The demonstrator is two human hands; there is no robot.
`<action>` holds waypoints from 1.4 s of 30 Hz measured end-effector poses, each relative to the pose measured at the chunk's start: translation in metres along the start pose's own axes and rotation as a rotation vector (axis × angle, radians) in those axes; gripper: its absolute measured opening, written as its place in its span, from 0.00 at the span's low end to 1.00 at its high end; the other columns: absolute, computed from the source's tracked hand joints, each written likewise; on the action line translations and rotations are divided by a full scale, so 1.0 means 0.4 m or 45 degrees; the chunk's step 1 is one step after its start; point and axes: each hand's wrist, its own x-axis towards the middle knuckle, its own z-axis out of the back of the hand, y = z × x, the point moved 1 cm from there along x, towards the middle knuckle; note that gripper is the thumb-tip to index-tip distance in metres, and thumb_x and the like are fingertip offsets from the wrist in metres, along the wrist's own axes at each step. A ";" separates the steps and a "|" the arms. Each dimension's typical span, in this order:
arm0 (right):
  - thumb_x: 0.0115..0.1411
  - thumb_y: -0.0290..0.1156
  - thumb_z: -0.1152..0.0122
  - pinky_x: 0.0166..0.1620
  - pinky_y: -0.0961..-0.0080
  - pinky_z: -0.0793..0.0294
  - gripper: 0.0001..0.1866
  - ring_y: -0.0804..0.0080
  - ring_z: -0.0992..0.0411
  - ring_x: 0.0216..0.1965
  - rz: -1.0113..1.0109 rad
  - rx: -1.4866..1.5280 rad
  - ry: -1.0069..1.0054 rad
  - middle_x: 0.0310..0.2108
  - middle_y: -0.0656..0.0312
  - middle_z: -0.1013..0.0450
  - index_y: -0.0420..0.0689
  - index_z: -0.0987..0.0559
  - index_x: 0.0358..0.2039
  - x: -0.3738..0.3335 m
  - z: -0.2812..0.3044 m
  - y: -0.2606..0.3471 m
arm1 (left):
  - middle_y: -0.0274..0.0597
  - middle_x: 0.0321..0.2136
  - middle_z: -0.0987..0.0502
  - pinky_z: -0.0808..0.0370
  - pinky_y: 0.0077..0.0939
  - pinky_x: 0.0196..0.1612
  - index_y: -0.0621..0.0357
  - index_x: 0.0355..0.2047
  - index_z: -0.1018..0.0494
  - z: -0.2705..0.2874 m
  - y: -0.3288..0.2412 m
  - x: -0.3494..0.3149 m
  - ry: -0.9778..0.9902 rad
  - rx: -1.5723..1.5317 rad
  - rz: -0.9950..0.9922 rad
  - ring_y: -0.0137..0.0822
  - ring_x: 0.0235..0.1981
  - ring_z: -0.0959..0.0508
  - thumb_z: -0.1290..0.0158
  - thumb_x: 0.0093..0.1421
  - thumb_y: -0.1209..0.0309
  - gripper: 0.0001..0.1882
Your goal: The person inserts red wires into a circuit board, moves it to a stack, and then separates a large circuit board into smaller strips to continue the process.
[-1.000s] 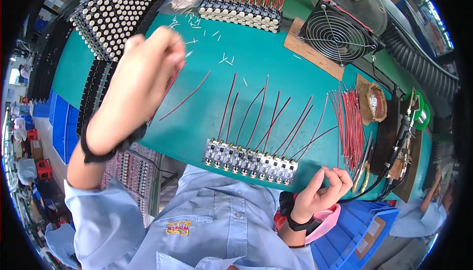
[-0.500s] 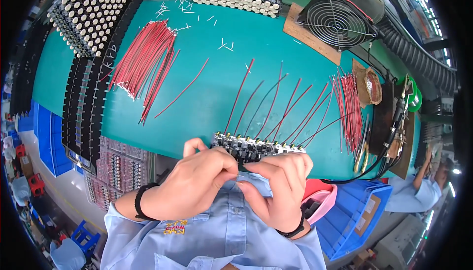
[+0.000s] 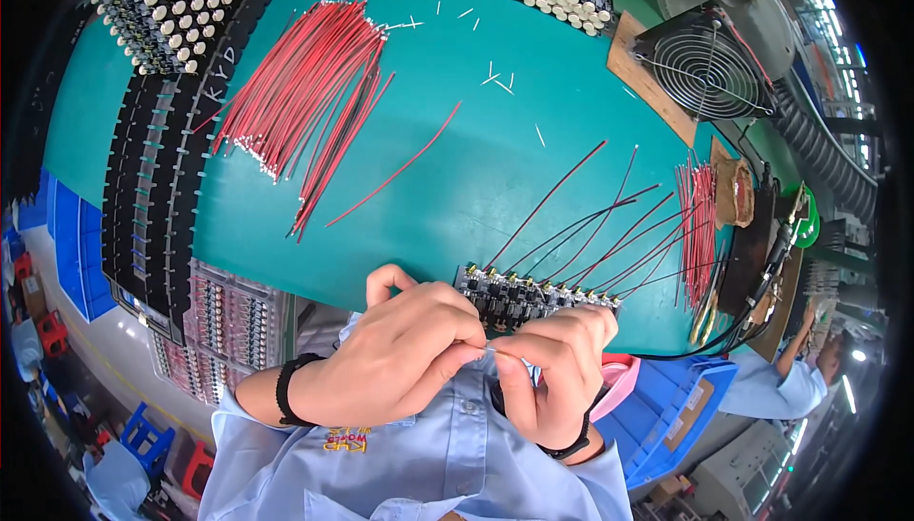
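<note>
Both hands meet in front of my chest, over the table's near edge. My left hand (image 3: pixel 409 350) is closed, its thumb and fingertips pinched. My right hand (image 3: pixel 555 359) pinches too, its fingertips close to the left ones. A thin pale strand (image 3: pixel 489 350) spans the small gap between them; its kind is too small to tell. Just beyond my fingers lies a row of small circuit boards (image 3: pixel 514 294), partly hidden by my right hand. Several red and dark wires (image 3: pixel 547 199) rise from its far edge and fan out to the right.
A big bundle of red wires (image 3: pixel 305 83) lies left on the green mat (image 3: pixel 257 235), a single red wire (image 3: pixel 405 167) beside it. White slivers (image 3: pixel 498 78) are scattered farther back. More red wires (image 3: pixel 698 226), a fan (image 3: pixel 706 74) and a blue bin (image 3: pixel 657 426) stand right.
The view has shifted, so the table's things appear farther right. The wires on the boards lean more to the right. Both hands remain pinched together, and the pale strand between them now shows more clearly.
</note>
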 end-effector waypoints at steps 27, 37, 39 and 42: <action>0.48 0.31 0.32 0.42 0.69 0.48 0.08 0.68 0.39 0.36 -0.116 -0.781 -0.047 0.29 0.71 0.38 0.55 0.21 0.31 -0.003 -0.065 -0.034 | 0.33 0.33 0.27 0.45 0.36 0.43 0.54 0.31 0.31 -0.001 0.067 -0.004 -0.349 0.368 0.052 0.34 0.30 0.29 0.43 0.51 0.78 0.09; 0.49 0.31 0.32 0.44 0.68 0.48 0.08 0.68 0.39 0.37 -0.108 -0.765 -0.060 0.29 0.71 0.37 0.55 0.20 0.31 -0.005 -0.066 -0.030 | 0.32 0.33 0.27 0.45 0.36 0.43 0.54 0.31 0.31 0.000 0.068 -0.005 -0.356 0.360 0.043 0.33 0.30 0.28 0.43 0.51 0.77 0.09; 0.49 0.31 0.32 0.44 0.68 0.48 0.08 0.68 0.39 0.37 -0.108 -0.772 -0.055 0.29 0.71 0.36 0.55 0.20 0.31 -0.004 -0.067 -0.030 | 0.32 0.33 0.27 0.45 0.36 0.43 0.54 0.31 0.30 0.000 0.068 -0.005 -0.356 0.367 0.044 0.33 0.31 0.28 0.43 0.51 0.77 0.09; 0.49 0.32 0.32 0.44 0.68 0.48 0.08 0.68 0.39 0.37 -0.104 -0.782 -0.053 0.29 0.71 0.36 0.55 0.20 0.32 -0.004 -0.068 -0.030 | 0.32 0.33 0.27 0.46 0.36 0.43 0.54 0.31 0.30 0.000 0.067 -0.007 -0.352 0.365 0.055 0.33 0.31 0.29 0.43 0.51 0.77 0.09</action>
